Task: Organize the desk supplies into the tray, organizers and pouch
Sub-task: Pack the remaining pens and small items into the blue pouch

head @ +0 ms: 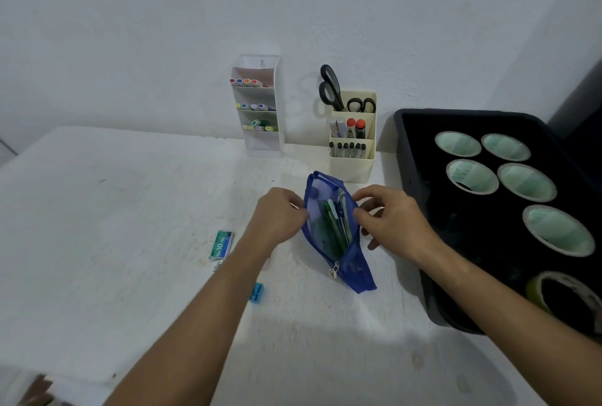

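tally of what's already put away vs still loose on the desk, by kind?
Tape rolls in tray: 6
Scissors in cream organizer: 2
Staple box, loose: 1
Blue sharpener, loose: 1
Pouch, open, held by left hand and right hand: 1
Total: 11

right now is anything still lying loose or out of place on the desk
Yes. A staple box and a small blue sharpener lie loose on the table, left of the open pouch that both hands hold; everything else sits in its holder.
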Motion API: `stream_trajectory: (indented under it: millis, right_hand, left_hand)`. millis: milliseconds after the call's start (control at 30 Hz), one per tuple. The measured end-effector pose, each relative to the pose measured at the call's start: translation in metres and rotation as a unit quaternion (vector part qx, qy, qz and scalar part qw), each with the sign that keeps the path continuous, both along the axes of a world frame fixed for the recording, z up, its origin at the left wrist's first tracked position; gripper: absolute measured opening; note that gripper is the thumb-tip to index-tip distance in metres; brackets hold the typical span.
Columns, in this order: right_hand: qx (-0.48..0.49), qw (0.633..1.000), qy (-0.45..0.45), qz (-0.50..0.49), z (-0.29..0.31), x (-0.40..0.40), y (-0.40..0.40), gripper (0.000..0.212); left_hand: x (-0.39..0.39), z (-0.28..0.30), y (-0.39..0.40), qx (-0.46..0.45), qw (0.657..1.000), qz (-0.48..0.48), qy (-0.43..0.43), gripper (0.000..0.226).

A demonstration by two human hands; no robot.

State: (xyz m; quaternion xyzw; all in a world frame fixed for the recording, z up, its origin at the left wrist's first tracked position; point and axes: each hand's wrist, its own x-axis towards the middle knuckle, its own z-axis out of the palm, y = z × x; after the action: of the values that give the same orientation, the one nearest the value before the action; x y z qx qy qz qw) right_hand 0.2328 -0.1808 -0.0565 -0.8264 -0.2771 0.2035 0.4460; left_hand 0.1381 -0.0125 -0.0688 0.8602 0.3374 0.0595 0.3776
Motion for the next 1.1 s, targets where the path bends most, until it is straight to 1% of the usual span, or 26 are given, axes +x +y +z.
stream_trajectory:
  millis: [100,333,433,533,633,767,867,967,1100]
  right_hand:
    - [-0.012,1.0,-0.01,0.001,-0.001,0.0,0.0,0.021]
    - [-0.02,1.0,-0.012,0.01,-0.001,-0.001,0.0,0.028]
    - [-0.012,1.0,-0.024,0.008,-0.001,-0.001,-0.001,0.026]
    - [-0.003,0.999,-0.053,-0.003,-0.001,-0.001,-0.001,0.022]
    - [-0.003,0.997,-0.083,-0.009,-0.002,-0.001,-0.003,0.021]
    - [-0.007,0.995,-0.102,-0.007,-0.004,0.0,-0.003,0.023]
    - [-0.006,0.994,-0.107,-0.005,-0.005,0.0,-0.003,0.023]
    - [-0.007,0.995,-0.099,-0.001,-0.004,-0.001,-0.003,0.023]
    - [-0.011,0.996,-0.09,0.012,-0.001,-0.004,-0.003,0.023]
  left_hand:
    - [-0.008,-0.005,0.016,0.015,0.999,0.037,0.014,0.031]
    - [-0.027,-0.013,0.03,0.05,0.995,0.074,0.04,0.035]
    - [-0.034,-0.018,0.029,0.078,0.99,0.07,0.093,0.026]
    - [-0.038,-0.023,0.025,0.095,0.981,0.053,0.159,0.035]
    - [-0.041,-0.024,0.019,0.111,0.974,0.045,0.193,0.044]
    - [-0.042,-0.023,0.017,0.095,0.98,0.038,0.171,0.039]
    - [-0.041,-0.019,0.016,0.076,0.984,0.053,0.153,0.033]
    - [-0.038,-0.012,0.013,0.053,0.989,0.069,0.122,0.028]
    - [-0.035,0.004,0.007,0.05,0.995,0.056,0.073,0.023]
